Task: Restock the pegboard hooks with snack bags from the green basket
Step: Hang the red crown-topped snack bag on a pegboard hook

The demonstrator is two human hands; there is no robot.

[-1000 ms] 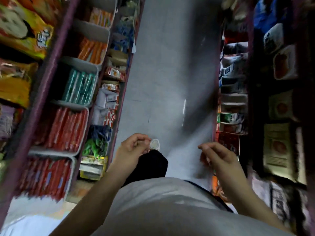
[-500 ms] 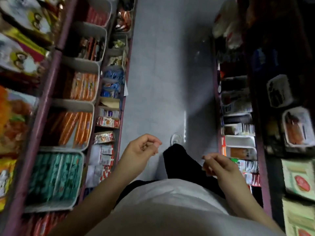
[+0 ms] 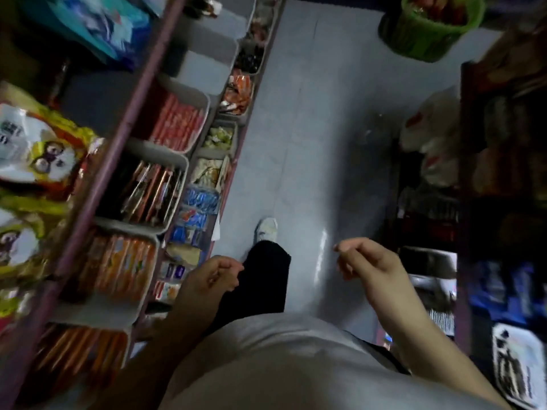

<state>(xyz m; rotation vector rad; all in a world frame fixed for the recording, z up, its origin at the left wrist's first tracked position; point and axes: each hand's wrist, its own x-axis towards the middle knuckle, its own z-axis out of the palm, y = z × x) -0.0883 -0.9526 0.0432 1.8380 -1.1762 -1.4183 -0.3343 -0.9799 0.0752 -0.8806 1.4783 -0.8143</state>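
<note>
Grey floor [image 3: 310,119] runs up the middle of a narrow shop aisle, with shelves [image 3: 124,161] of snack packs along its left edge and darker racks [image 3: 473,173] along its right. At the far end of the floor, near the top right corner of the view, sits the green basket [image 3: 426,34], with reddish bags [image 3: 438,10] showing above its rim; the blur makes them hard to tell apart. Both hands hang in front of the person's grey shirt [image 3: 281,359], well apart from the basket. On the left hand [image 3: 211,279] the fingers are loosely curled with nothing in them, close to the lower shelf trays. On the right hand [image 3: 370,261] the fingers are likewise loosely curled and hold nothing. Between the hands a black trouser leg [image 3: 266,279] reaches forward to a white shoe [image 3: 266,229] on the floor. Large yellow bags [image 3: 35,155] hang at the left edge.
</note>
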